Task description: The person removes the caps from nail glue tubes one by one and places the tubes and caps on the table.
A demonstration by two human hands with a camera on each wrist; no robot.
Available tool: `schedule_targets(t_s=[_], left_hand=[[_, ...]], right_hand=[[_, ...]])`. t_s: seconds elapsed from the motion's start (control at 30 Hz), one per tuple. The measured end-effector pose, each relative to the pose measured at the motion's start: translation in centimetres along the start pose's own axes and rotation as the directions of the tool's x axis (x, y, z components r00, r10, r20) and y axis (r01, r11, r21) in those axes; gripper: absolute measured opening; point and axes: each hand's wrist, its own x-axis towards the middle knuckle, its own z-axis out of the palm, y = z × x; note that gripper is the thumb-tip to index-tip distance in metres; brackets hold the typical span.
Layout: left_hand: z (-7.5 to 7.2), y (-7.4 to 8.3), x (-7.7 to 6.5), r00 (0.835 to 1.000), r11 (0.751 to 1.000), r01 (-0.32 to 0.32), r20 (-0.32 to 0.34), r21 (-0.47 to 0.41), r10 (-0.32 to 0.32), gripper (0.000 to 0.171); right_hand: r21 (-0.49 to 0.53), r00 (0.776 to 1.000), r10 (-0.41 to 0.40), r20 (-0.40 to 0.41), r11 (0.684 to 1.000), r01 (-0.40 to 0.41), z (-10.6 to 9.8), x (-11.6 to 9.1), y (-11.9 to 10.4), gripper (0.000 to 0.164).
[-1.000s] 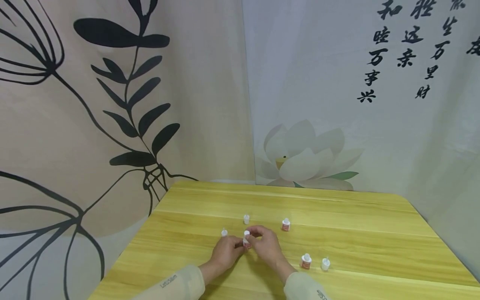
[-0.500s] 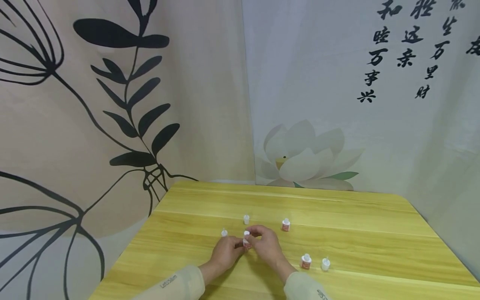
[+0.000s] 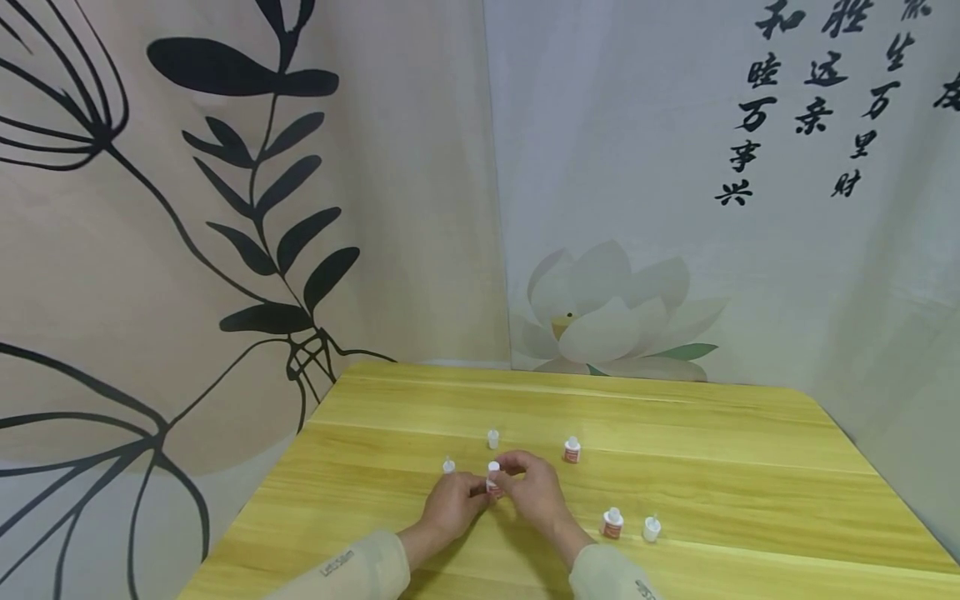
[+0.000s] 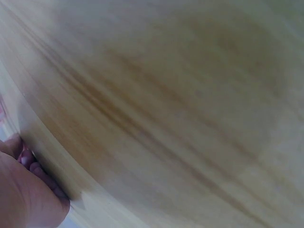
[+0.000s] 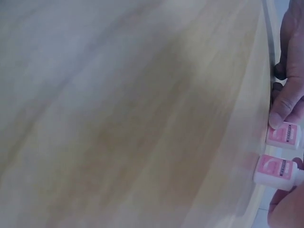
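In the head view a small white bottle point(image 3: 493, 481) with a pink-red label stands upright between my two hands. My left hand point(image 3: 448, 507) has its fingertips at the bottle's left side, and my right hand point(image 3: 537, 493) has thumb and fingers around its right side and top. The right wrist view shows two labelled bottles close together. A thumb presses one labelled bottle point(image 5: 284, 135); the other labelled bottle point(image 5: 275, 172) is by the fingers at the lower edge. In the left wrist view my left hand point(image 4: 31, 190) has its fingers curled low over the wood.
A capped-looking bottle point(image 3: 572, 450) stands behind on the right, another bottle point(image 3: 612, 523) nearer. Small white pieces stand about: one with a thin tip point(image 3: 651, 528), a white piece point(image 3: 492, 438) behind my hands, a white piece point(image 3: 448, 466) beyond my left hand. The wooden table point(image 3: 750, 467) meets printed curtains.
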Motion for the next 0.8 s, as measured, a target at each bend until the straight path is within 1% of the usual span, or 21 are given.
schedule_targets(t_s=[0.13, 0.27, 0.43, 0.57, 0.7, 0.8], left_hand=[[-0.1, 0.14, -0.09, 1.0, 1.0, 0.007, 0.015, -0.018, -0.007, 0.01], [-0.15, 0.24, -0.11, 1.0, 1.0, 0.002, 0.013, -0.01, -0.002, 0.01], [-0.04, 0.04, 0.01, 1.0, 1.0, -0.006, -0.003, 0.008, 0.006, 0.008], [-0.01, 0.03, 0.1, 1.0, 1.0, -0.011, -0.015, 0.027, 0.012, 0.007], [-0.05, 0.12, 0.08, 1.0, 0.999, -0.014, -0.013, 0.029, 0.015, 0.008], [-0.08, 0.17, 0.03, 1.0, 1.0, -0.013, -0.006, 0.018, 0.013, 0.009]], right_hand=[[-0.012, 1.0, -0.018, -0.003, 1.0, 0.018, 0.01, -0.06, 0.02, 0.02], [-0.021, 1.0, -0.024, -0.001, 0.999, 0.024, 0.03, -0.13, 0.08, 0.021], [-0.015, 1.0, 0.01, -0.002, 1.0, -0.01, 0.07, -0.05, 0.05, 0.026], [-0.017, 1.0, 0.03, -0.005, 0.999, -0.03, 0.07, 0.0, 0.02, 0.024], [-0.006, 0.999, 0.032, 0.002, 0.999, -0.032, 0.01, 0.0, 0.01, 0.021], [-0.003, 1.0, 0.013, 0.008, 1.0, -0.013, 0.0, -0.06, 0.09, 0.022]])
